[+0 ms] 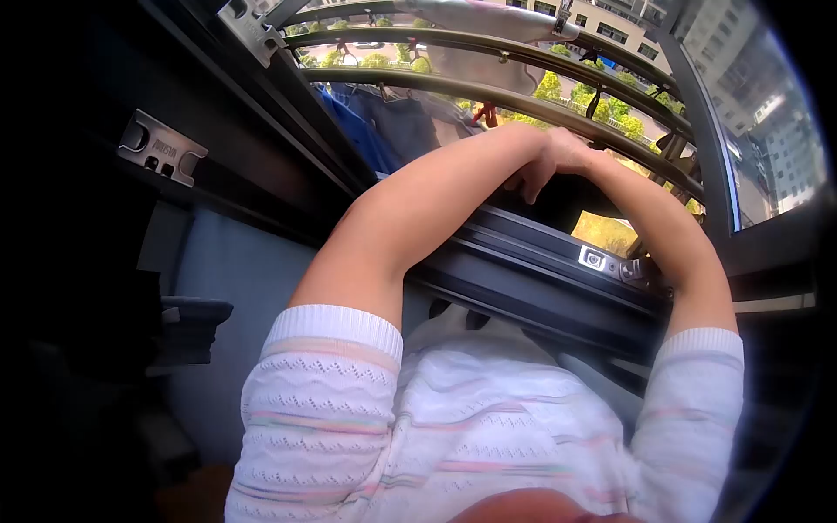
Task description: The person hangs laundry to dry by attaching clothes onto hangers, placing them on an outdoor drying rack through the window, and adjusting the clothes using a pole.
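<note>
Both my arms reach out over the dark window frame (523,253), toward metal drying rails outside. My left hand (534,170) bends down at the wrist, its fingers curled; what lies in them is hidden. Close against it is my right hand (568,150), just below the nearest rail (471,91), with its fingers mostly hidden. Directly beneath the hands is a dark patch (554,205) that looks like black cloth; whether either hand grips it I cannot tell. A red clip or tie (486,113) is on the rail to the left of the hands.
Blue cloth (362,126) and grey cloth (405,122) hang outside at the left. A metal latch plate (602,260) is set in the sill. An open window pane (741,113) stands at the right. A metal bracket (163,148) is on the left frame. Trees and buildings lie far below.
</note>
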### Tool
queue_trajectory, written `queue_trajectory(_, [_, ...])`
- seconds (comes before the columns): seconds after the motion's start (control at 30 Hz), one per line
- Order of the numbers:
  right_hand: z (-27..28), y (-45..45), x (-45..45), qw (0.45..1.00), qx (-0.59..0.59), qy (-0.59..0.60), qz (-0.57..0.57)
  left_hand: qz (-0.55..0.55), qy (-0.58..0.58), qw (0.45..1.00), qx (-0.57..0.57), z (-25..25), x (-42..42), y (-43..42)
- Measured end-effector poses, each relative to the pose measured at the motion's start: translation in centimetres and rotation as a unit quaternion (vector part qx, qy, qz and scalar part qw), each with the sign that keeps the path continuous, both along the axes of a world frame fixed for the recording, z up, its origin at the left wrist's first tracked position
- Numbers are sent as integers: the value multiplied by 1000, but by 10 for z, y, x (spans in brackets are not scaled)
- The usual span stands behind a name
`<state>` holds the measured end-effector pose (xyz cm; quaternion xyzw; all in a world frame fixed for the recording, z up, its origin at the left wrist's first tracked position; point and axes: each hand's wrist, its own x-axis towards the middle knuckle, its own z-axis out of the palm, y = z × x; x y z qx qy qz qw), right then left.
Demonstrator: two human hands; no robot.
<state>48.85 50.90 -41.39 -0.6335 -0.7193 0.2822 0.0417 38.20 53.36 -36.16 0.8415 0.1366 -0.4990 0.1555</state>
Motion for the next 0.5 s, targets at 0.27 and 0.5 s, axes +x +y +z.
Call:
queue_trajectory(0.27, [-32, -15, 28, 990, -55, -129, -13, 314, -142, 936, -72, 23, -27, 90])
queue_trajectory(0.5, [-58, -17, 82, 986, -35, -110, -123, 592, -526, 592, -148, 3, -33, 159])
